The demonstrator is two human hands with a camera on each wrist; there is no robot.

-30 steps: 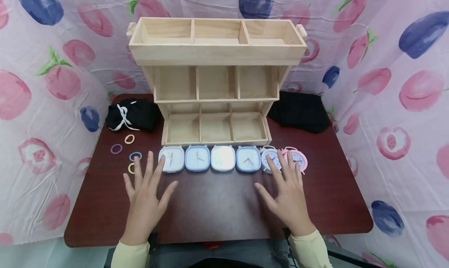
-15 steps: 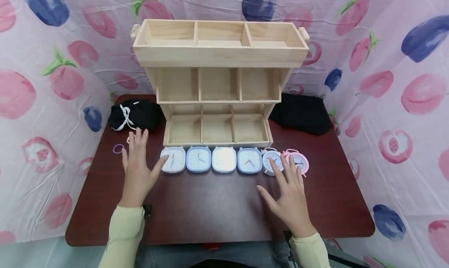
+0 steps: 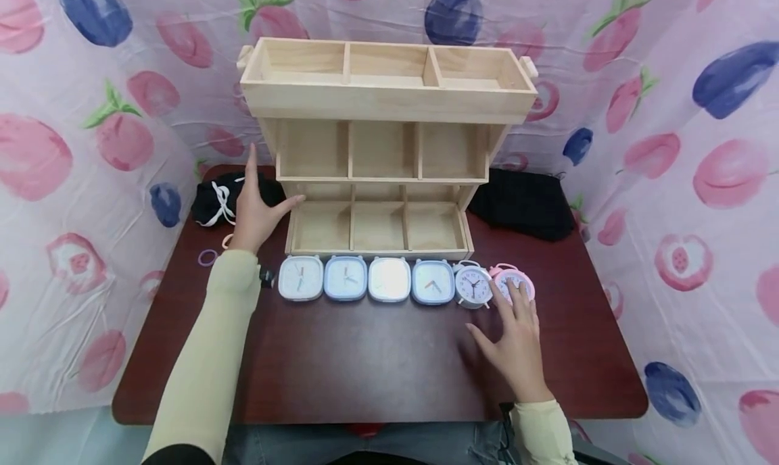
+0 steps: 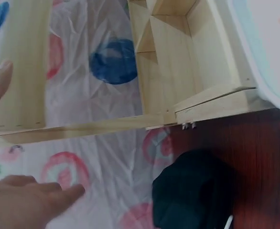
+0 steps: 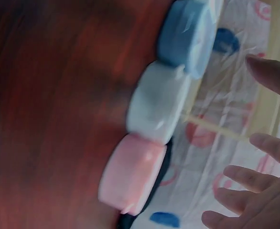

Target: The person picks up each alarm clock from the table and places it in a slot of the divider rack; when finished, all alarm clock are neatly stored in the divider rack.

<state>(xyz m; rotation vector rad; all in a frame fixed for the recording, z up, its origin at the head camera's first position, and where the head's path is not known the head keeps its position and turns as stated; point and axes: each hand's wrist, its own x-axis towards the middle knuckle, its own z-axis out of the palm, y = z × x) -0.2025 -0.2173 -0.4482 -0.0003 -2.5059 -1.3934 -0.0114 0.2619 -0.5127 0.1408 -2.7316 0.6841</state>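
Note:
Six small alarm clocks stand in a row on the dark red table: several square ones, starting with a white one, then a white round clock and a pink round clock. My left hand is open with fingers spread, held over a black drawstring pouch at the left side of the wooden shelf organizer. My right hand is open, fingertips reaching over the pink clock; contact is unclear. In the left wrist view the pouch lies below the shelf.
The organizer has three tiers of open compartments. A black cloth lies at its right. A purple hair tie and an orange one lie near my left wrist. Fruit-print sheeting walls the table on three sides.
My left hand has moved away from the white square clock, forward to the pouch beside the organizer. My right hand has slid a little right, from the white round clock toward the pink one.

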